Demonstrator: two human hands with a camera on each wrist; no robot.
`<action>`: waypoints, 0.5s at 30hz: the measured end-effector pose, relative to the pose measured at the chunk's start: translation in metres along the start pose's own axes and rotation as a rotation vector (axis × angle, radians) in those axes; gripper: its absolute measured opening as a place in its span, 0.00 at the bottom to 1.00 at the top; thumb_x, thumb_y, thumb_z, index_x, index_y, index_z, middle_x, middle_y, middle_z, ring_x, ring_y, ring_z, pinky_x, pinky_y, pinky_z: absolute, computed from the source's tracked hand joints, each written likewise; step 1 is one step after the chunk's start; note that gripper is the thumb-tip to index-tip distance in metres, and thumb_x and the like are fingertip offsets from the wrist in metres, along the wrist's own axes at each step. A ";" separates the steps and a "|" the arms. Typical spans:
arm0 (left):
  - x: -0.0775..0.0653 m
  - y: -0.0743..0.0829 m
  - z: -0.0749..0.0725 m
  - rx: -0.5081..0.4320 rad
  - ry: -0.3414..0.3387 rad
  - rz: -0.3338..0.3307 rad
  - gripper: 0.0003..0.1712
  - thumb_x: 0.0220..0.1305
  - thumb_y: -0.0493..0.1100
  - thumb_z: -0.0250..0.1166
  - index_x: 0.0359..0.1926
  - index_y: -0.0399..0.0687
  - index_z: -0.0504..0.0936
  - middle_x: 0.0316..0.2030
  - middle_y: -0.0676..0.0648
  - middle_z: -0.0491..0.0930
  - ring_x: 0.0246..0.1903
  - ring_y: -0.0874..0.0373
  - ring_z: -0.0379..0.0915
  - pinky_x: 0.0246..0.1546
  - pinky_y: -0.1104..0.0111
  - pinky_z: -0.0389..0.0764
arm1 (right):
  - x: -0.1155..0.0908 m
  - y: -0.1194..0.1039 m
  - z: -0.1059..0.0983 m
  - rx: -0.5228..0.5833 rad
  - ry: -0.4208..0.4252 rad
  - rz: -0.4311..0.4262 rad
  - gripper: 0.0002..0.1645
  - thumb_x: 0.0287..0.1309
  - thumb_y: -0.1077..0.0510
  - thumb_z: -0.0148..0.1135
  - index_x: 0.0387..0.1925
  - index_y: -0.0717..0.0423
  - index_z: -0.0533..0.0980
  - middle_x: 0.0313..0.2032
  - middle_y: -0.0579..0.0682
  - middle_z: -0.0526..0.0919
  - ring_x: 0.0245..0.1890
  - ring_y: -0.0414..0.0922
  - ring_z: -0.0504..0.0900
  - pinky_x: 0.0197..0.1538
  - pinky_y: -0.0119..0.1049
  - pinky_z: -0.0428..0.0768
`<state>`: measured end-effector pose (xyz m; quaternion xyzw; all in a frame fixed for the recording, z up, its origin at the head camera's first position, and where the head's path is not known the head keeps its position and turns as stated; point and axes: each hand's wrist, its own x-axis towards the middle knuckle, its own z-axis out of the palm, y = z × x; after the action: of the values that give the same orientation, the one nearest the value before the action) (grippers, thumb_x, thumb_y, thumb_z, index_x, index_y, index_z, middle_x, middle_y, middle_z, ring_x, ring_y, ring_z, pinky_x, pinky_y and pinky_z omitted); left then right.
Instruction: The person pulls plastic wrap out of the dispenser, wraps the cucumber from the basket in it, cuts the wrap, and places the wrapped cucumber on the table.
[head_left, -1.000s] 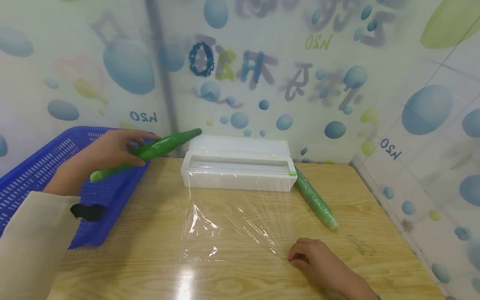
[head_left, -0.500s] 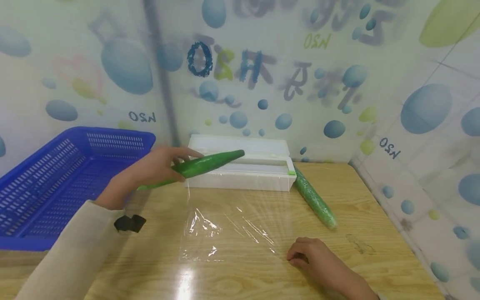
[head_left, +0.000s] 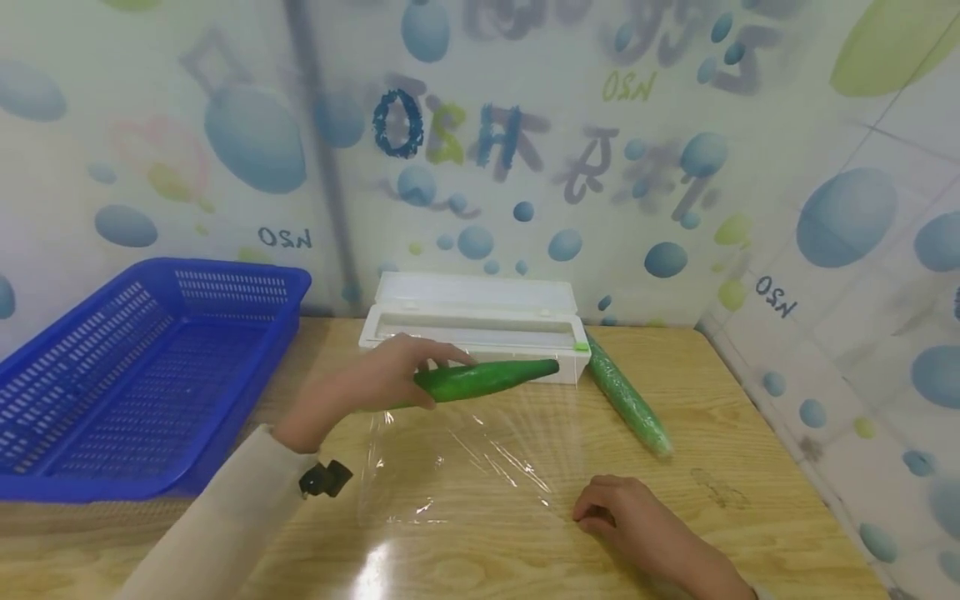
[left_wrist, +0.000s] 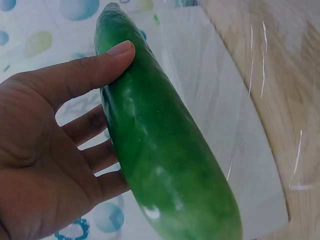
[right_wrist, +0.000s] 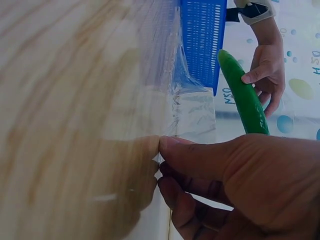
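Observation:
My left hand (head_left: 393, 375) grips a green cucumber (head_left: 483, 379) above the table, thumb on one side and fingers round the other. The left wrist view shows the cucumber (left_wrist: 160, 145) large, with my thumb across its upper part. Below it, a sheet of clear cling film (head_left: 480, 467) lies over the wood, drawn from a white dispenser box (head_left: 480, 321) with its lid raised. At the film's near right corner, my right hand (head_left: 637, 525) pinches the edge between thumb and fingers. The right wrist view shows these fingertips (right_wrist: 167, 145) against the tabletop.
A blue perforated basket (head_left: 195, 400) stands on the left of the table (head_left: 750, 467). Another cucumber (head_left: 630, 396), wrapped in film, lies right of the box. A patterned wall (head_left: 480, 200) rises behind, and a tiled one along the right.
My left hand has carried the cucumber rightward and nearer, from over the basket to above the cling film. My right hand has kept its place at the film's corner.

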<state>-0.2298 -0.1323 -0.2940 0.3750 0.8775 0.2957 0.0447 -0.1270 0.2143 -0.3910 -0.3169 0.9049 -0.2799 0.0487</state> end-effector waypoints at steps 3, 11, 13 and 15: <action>0.005 0.003 0.011 0.020 -0.028 0.023 0.39 0.42 0.30 0.75 0.59 0.55 0.78 0.44 0.53 0.81 0.37 0.59 0.74 0.39 0.66 0.76 | 0.000 0.000 0.000 0.002 -0.008 0.008 0.09 0.54 0.64 0.67 0.31 0.45 0.80 0.31 0.32 0.76 0.31 0.29 0.74 0.34 0.28 0.77; 0.011 0.006 0.036 0.059 -0.085 0.070 0.39 0.40 0.31 0.77 0.58 0.54 0.79 0.48 0.54 0.80 0.40 0.60 0.74 0.43 0.65 0.75 | 0.000 0.001 0.000 -0.004 -0.011 0.009 0.09 0.54 0.63 0.67 0.31 0.44 0.80 0.31 0.32 0.76 0.32 0.29 0.74 0.34 0.29 0.77; 0.012 0.006 0.041 0.059 -0.106 0.057 0.39 0.39 0.31 0.77 0.57 0.55 0.79 0.45 0.55 0.81 0.40 0.61 0.74 0.43 0.66 0.75 | 0.001 0.001 0.001 -0.007 -0.004 0.002 0.09 0.54 0.64 0.67 0.31 0.45 0.80 0.31 0.32 0.76 0.32 0.30 0.74 0.34 0.29 0.77; 0.012 0.005 0.046 0.065 -0.129 0.038 0.39 0.40 0.30 0.76 0.57 0.56 0.79 0.43 0.57 0.81 0.39 0.62 0.74 0.42 0.67 0.75 | 0.001 0.001 0.001 -0.006 0.001 -0.005 0.09 0.54 0.64 0.67 0.31 0.45 0.80 0.31 0.33 0.77 0.32 0.30 0.74 0.34 0.29 0.77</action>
<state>-0.2214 -0.0995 -0.3270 0.4113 0.8745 0.2431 0.0835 -0.1282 0.2140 -0.3926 -0.3190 0.9051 -0.2773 0.0466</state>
